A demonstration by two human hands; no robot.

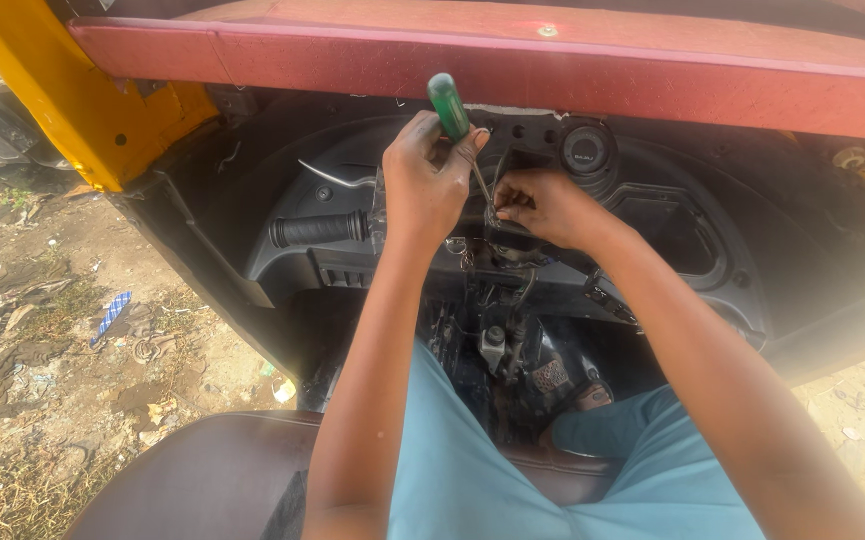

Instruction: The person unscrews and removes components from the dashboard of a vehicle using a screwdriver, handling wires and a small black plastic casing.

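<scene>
Screwdriver (449, 108) — green handle, thin shaft.

The screwdriver (449, 107) has a glossy, translucent green plastic handle and a thin, dull metal shaft. The handlebar grip (318, 229) looks like matt black rubber with a ribbed surface. The dashboard panel (672, 225) is black plastic, semi-matt and dusty, with a faint sheen along its moulded edges. The red beam (572, 70) overhead is painted metal, its coat flat and chalky, while the yellow post (72, 95) shows chipped, scuffed paint. The seat (202, 480) is smooth dark brown leatherette with a soft gloss. The trousers (512, 480) are plain, matt light-blue cloth. The ground (42, 330) is rough, dry earth.
</scene>
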